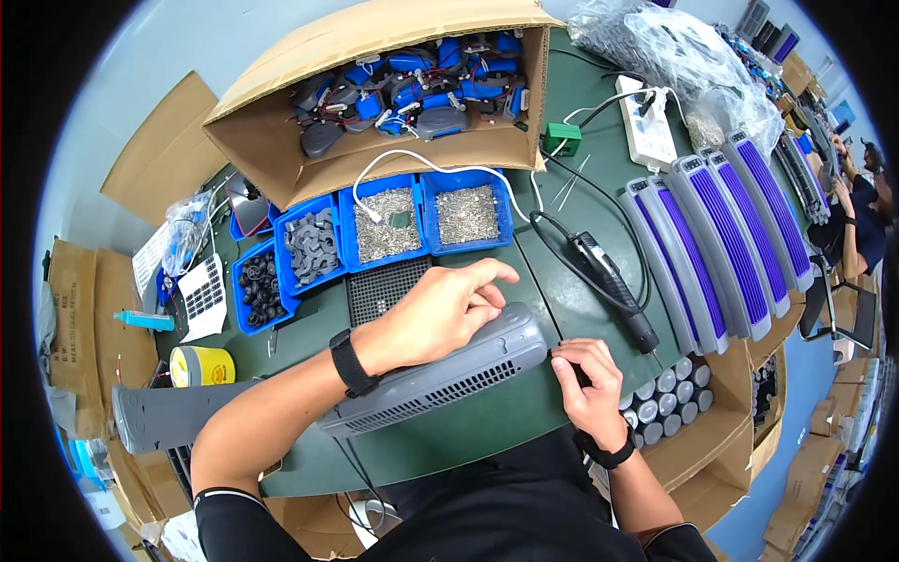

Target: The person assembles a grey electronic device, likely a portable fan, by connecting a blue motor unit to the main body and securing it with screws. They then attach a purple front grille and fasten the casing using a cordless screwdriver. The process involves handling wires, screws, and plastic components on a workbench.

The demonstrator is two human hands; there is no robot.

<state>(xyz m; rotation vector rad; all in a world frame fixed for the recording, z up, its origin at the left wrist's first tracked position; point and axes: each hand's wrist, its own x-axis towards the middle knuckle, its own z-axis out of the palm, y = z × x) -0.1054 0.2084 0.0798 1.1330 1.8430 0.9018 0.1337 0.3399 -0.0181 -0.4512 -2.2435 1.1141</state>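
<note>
A long grey plastic housing (513, 342) with rows of dark vent slots lies at the front of the green table. My left hand (449, 309) is over its upper side, index finger stretched to the right and the other fingers bent, with nothing visible in it. Just off the housing's right end, my right hand (592, 377) has its fingers curled with thumb and forefinger close together; whatever they pinch cannot be made out. A black electric screwdriver (613, 290) with a cable lies beyond my right hand.
Blue bins (478, 239) hold screws, grey clips and black parts. Behind them a cardboard box (375, 173) contains blue-wrapped parts. Grey-and-purple units (726, 239) stand in a row at right, near a white power strip (646, 131). A yellow tub (201, 366) sits left. Another person works far right.
</note>
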